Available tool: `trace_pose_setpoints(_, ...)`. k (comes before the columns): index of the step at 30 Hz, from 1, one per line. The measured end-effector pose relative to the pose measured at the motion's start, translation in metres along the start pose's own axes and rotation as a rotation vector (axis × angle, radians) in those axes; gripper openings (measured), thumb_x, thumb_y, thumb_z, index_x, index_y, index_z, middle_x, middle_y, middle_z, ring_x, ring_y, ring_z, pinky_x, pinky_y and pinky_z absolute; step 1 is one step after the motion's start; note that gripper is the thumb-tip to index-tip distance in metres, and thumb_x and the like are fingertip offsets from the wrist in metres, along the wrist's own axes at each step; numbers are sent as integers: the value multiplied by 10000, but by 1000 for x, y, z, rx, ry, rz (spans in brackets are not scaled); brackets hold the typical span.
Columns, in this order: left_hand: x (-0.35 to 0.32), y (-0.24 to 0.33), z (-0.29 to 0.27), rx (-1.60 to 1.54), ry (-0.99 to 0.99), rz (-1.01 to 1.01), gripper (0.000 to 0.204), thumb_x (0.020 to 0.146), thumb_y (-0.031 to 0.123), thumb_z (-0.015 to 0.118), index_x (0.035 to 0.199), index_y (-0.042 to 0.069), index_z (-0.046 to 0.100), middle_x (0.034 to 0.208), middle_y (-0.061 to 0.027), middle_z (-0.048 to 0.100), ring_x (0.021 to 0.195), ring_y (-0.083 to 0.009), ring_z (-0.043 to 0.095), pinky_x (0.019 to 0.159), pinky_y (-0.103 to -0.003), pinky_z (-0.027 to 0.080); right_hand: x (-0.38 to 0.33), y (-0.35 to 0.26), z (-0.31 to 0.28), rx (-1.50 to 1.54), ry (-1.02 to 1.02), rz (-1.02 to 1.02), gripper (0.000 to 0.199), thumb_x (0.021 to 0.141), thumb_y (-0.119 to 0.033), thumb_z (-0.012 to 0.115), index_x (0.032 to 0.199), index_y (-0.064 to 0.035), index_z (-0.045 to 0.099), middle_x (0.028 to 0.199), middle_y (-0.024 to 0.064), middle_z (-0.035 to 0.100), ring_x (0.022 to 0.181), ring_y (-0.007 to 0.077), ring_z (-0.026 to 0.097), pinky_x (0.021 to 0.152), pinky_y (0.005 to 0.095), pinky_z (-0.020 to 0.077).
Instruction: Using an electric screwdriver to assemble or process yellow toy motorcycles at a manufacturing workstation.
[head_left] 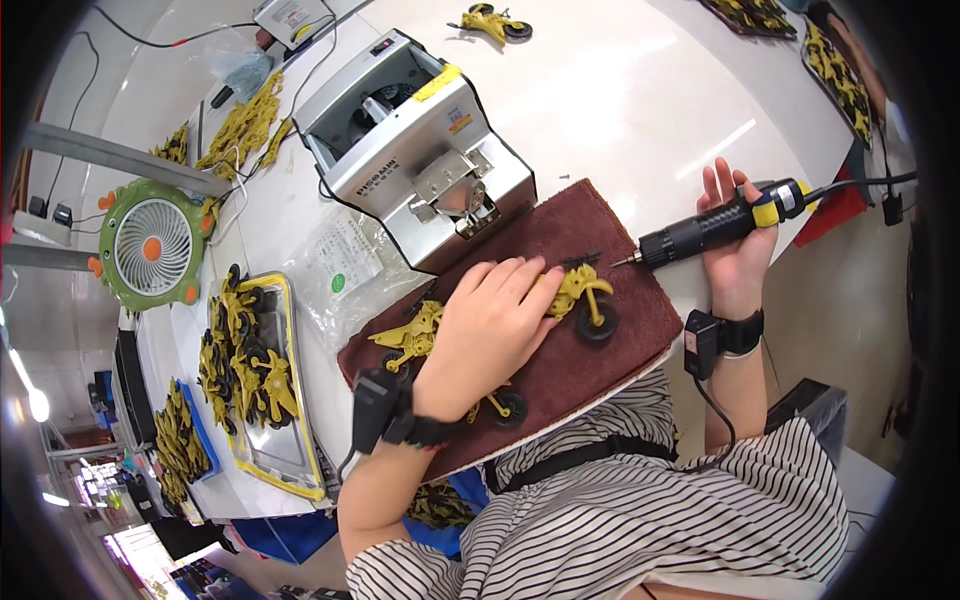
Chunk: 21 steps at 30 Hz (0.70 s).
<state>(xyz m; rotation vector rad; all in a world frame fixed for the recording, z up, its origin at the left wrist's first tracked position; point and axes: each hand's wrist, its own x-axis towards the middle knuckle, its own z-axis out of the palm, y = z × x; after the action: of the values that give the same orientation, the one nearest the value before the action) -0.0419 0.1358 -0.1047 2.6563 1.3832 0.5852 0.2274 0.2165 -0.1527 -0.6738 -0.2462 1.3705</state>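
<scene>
My left hand (492, 325) lies over a yellow toy motorcycle (578, 288) on a dark red cloth mat (610, 375), its fingers together and curled onto the toy. The front end and one black wheel stick out past the fingertips; the rest is under the hand. In my right hand (740, 265) rests a black corded electric screwdriver (700, 233), its bit pointing left, just off the toy's front. Some of that hand's fingers stand up loosely behind the tool. Beside my left hand is another yellow motorcycle (415, 335), with a black wheel (510, 408) below the wrist.
A silver screw-feeder machine (430, 170) stands behind the mat, next to a clear plastic bag (345, 265). Left are a tray (290, 465) of toy motorcycles and a green fan (152, 247). Another motorcycle (490, 24) lies at the back. The screwdriver's cord (860, 183) runs off right.
</scene>
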Motion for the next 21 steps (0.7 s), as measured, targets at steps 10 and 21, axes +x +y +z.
trace_pose_setpoints(10, -22, 6, -13, 161, 178, -300, 468, 685, 321, 696, 1027, 24, 580, 984, -78, 598, 860, -231, 561, 728, -337, 418, 11, -6, -18, 62, -87, 36, 230, 823, -110, 539, 1026, -8, 503, 1223, 172, 495, 1159, 285, 464, 879, 371, 431)
trace_pose_setpoints(21, -222, -65, -92, 484, 168, -1275, 464, 737, 363, 651, 1026, 16, 546, 996, -180, 556, 944, -332, 501, 825, -392, 385, 11, -5, -14, 81, -65, 60, 253, 834, -111, 536, 1058, -5, 487, 1242, 177, 476, 1179, 273, 442, 903, 372, 423)
